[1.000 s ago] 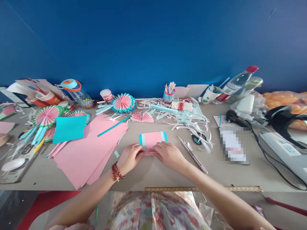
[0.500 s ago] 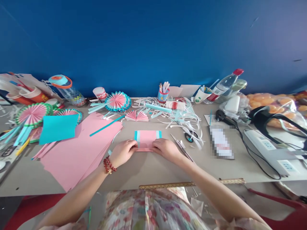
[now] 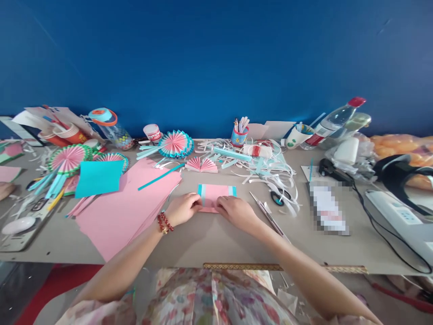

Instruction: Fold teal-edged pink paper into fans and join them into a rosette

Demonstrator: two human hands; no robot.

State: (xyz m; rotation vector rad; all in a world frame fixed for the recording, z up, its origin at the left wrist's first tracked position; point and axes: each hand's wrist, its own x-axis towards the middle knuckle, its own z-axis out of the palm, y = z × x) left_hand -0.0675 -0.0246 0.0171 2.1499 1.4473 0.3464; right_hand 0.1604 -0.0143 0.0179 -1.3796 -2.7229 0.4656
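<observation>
A small pink sheet of paper [image 3: 212, 193] with blue bands along its sides lies on the table in front of me, its near edge folded up into a narrow strip. My left hand [image 3: 185, 207] grips the left end of that fold, a red bead bracelet on its wrist. On the right part of the fold, my right hand [image 3: 233, 209] presses with its fingers curled together. Just beyond the sheet sits a pleated pink paper fan [image 3: 201, 165]. Scissors [image 3: 270, 216] lie to the right of my right hand. Large pink paper sheets [image 3: 125, 212] spread out at the left.
White and pale blue paper strips [image 3: 233, 154] heap up at the back. Pleated rosettes [image 3: 176, 144] and a turquoise sheet [image 3: 99, 178] lie on the left. A bottle [image 3: 334, 123], a phone [image 3: 327, 208] and a power strip [image 3: 399, 216] are on the right. Part of another person's hand [image 3: 6, 190] shows at the left edge.
The view has turned slightly left, so everything sits further right in the picture. My right hand has shifted a little inward along the fold; both hands stay on the pink paper.
</observation>
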